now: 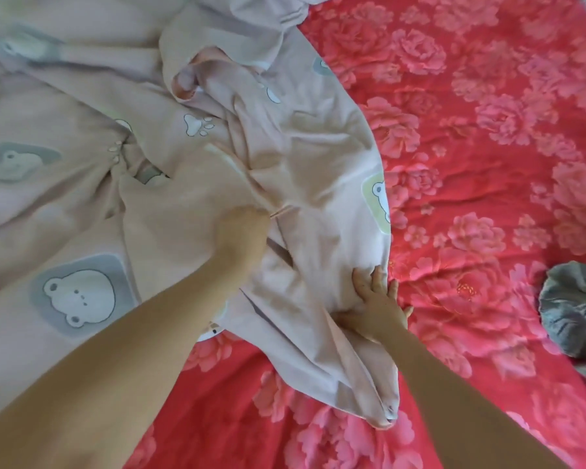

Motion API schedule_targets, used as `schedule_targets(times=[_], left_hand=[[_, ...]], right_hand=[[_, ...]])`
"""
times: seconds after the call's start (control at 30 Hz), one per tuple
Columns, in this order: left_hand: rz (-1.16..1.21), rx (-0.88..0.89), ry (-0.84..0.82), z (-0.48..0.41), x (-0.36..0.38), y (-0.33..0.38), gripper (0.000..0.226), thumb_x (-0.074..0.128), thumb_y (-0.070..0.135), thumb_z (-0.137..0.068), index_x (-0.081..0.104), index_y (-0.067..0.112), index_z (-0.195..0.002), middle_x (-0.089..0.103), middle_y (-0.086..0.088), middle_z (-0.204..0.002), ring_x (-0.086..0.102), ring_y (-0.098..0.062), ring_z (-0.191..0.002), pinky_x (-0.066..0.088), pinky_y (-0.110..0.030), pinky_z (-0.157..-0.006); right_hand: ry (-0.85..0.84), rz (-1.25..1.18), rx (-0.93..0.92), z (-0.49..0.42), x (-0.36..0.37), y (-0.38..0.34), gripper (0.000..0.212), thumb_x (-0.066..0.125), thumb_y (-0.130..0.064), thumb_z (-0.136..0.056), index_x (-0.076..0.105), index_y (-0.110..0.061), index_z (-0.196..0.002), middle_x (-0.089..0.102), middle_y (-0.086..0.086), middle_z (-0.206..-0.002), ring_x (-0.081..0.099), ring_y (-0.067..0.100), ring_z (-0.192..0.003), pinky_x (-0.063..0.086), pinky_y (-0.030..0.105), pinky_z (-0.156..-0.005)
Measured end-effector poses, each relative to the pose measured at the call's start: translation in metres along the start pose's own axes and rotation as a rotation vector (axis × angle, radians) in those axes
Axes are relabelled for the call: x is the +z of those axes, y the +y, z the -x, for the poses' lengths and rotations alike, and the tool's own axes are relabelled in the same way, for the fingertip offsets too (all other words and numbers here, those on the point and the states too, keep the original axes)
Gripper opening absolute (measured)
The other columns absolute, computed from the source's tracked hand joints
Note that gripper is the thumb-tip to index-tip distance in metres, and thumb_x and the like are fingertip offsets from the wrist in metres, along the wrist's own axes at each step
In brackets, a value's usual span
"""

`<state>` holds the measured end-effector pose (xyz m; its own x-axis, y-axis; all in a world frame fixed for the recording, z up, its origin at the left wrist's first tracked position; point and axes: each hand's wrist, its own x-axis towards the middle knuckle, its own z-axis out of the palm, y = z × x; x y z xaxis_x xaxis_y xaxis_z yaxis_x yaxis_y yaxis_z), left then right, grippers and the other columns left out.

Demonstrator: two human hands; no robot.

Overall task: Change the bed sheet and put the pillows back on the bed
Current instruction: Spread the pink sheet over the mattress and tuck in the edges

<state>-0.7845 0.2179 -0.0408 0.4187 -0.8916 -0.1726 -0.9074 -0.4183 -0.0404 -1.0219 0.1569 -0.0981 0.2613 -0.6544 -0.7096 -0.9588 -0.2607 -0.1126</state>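
**Item 1. Fingers [377,277] of the right hand [381,308]:** these are being held straight and spread apart. They are being pressed flat on the right-hand border of the pink sheet [301,164]. The outermost fingertips are being laid just over that border, onto the red floral cover [487,164]. The thumb is being pointed leftward along a fold. The bare forearm is being extended in from the lower right.

**Item 2. Left hand [242,231]:** the fingers are being curled together into a bunch of the pink sheet, which is being gripped. Creases are being drawn towards the fist from the left and from above. The hand is blurred, so the single fingers cannot be told apart. The bare forearm is being extended in from the lower left.

**Item 3. Pink sheet:** it is printed with bears and paw marks and is being shown crumpled over the left half of the view. It is lying on top of the red floral cover. One narrow tail of it is being trailed down between the two forearms.

**Item 4. Red floral cover:** it is being shown spread across the right and lower parts of the view.

**Item 5. Grey cloth [575,309]:** it is being shown crumpled on the red floral cover at the right edge, well apart from both hands.
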Motion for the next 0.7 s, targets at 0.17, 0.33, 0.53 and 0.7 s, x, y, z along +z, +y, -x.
schedule_targets(times=[0.17,0.33,0.53,0.7], left_hand=[[0.713,-0.109,0.167,0.063,-0.068,0.003,0.042,0.06,0.01,-0.086,0.035,0.013,-0.053,0.042,-0.007,-0.054,0.043,-0.027,-0.059,0.022,-0.031,-0.053],[1.291,-0.118,-0.078,0.159,-0.164,0.041,0.023,0.072,0.013,-0.081,0.059,0.001,-0.068,0.053,-0.002,-0.058,0.049,-0.01,-0.054,0.042,-0.023,-0.053],[1.217,-0.08,0.079,0.212,-0.247,0.077,0.019,0.065,0.021,-0.08,0.062,0.004,-0.073,0.059,-0.02,-0.066,0.049,-0.013,-0.059,0.043,-0.03,-0.058],[1.455,0.053,-0.038,0.263,-0.317,0.099,0.012,0.05,-0.008,-0.087,0.052,-0.016,-0.078,0.052,-0.032,-0.067,0.052,-0.022,-0.067,0.044,-0.036,-0.066]], right_hand=[[-0.061,-0.471,-0.152,0.06,-0.056,0.001,0.065,0.058,-0.053,-0.086,0.04,-0.026,-0.142,0.031,-0.004,-0.151,0.037,0.021,-0.135,0.032,0.034,-0.11],[-0.154,-1.274,-0.392,0.21,-0.1,-0.047,0.036,0.048,-0.044,-0.093,0.061,-0.018,-0.114,0.065,0.003,-0.119,0.063,0.02,-0.107,0.05,0.033,-0.092],[0.14,-1.33,-0.528,0.332,-0.152,-0.046,0.019,0.061,-0.036,-0.088,0.074,-0.022,-0.088,0.074,0.008,-0.087,0.07,0.024,-0.09,0.058,0.039,-0.079],[0.352,-1.046,-0.502,0.397,-0.187,-0.028,0.028,0.068,-0.045,-0.082,0.073,-0.021,-0.067,0.069,-0.008,-0.062,0.063,0.011,-0.062,0.051,0.035,-0.068]])
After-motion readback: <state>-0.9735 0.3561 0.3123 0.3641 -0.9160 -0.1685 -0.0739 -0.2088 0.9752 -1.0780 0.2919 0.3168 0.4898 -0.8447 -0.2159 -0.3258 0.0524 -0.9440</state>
